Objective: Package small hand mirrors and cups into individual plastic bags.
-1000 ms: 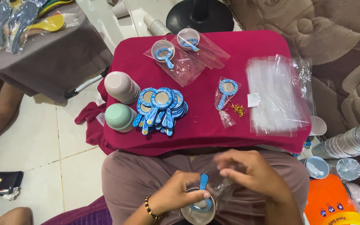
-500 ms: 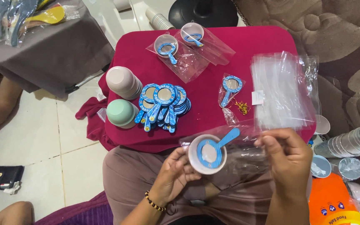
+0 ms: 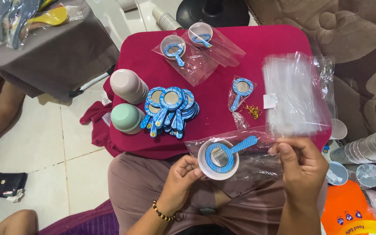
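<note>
Cup (image 3: 205,167) with a blue hand mirror (image 3: 227,154) laid across its mouth, both inside a clear bag (image 3: 249,163), held up just off the near edge of the tabletop (image 3: 279,48) and above the lap. Left hand (image 3: 181,180) gripping the cup end through the plastic from below, thumb on the rim; right hand (image 3: 299,167) pinching the bag's open end, fingers closed on the film. Mirror handle pointing up and right toward that open end. Judged from this: bagging step nearly done, cup and mirror already seated in the bag, mouth of the bag not yet closed. Next move likely calling for gathering or folding the loose end tight behind the handle without tipping the mirror off the cup, then fastening it, perhaps with one of the small gold ties (image 3: 253,112) lying right of centre on the tabletop. On the red cloth beyond: stack of empty bags (image 3: 294,95) at the right edge, one bagged mirror (image 3: 240,93) just left of it, fan of loose blue mirrors (image 3: 170,109) left of centre, a pale cup stack (image 3: 127,85) and a green cup stack (image 3: 126,117) at the left edge, two finished bagged cups (image 3: 188,48) at the far edge. More cups (image 3: 370,146) lying off the tabletop to the right.
</note>
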